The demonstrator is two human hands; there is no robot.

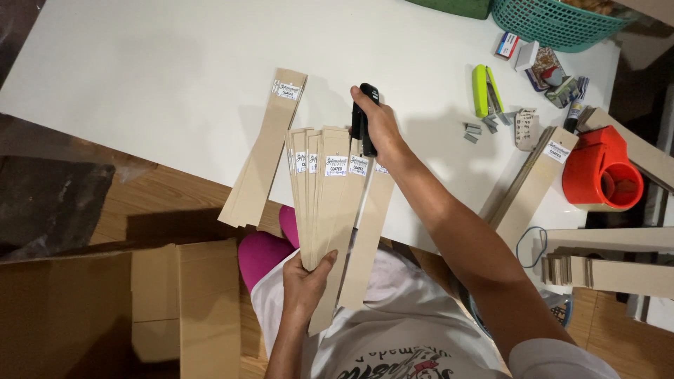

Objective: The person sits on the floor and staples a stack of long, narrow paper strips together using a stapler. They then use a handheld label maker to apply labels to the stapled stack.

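Observation:
My left hand (307, 283) grips the lower end of a fanned bundle of long tan cardboard strips (330, 210), each with a small white label near its top. My right hand (380, 128) is closed around a black stapler (364, 119), held at the top of the fan, over the labelled ends. The bundle slants up from my lap over the near edge of the white table (161, 77). Another stack of labelled strips (265, 151) lies on the table just left of the fan, overhanging the edge.
A lime-green stapler (484, 90), loose staple bars (477, 130) and small boxes lie at right. An orange tape dispenser (604, 170), more strip stacks (537, 179), a blue rubber band (532, 247) and a teal basket (558, 22) sit further right. An open cardboard box (105, 309) stands on the floor at left.

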